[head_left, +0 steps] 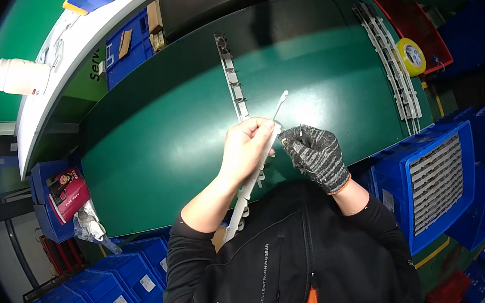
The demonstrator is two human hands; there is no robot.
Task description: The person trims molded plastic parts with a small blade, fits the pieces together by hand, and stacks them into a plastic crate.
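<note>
My bare left hand (244,149) is closed around a long pale strip (239,210) with clip-like tabs along one side. The strip runs at a slant from my chest up to my fingertips. A thin stick with a rounded white end (281,103) sticks up from beside my left thumb; its lower end is hidden. At the strip's upper end, my right hand (317,155), in a grey-and-black knit glove, has its fingers pinched together. What they hold is hidden. A similar strip with dark clips (232,80) lies on the green table (157,144) beyond my left hand.
Several more strips (389,64) lie at the table's right side, beside a yellow tape roll (411,57) and a red bin (414,24). A blue crate (409,203) of stacked strips stands at right. Blue bins (111,289) stand at lower left. A white shelf (56,92) holds a jar (18,76).
</note>
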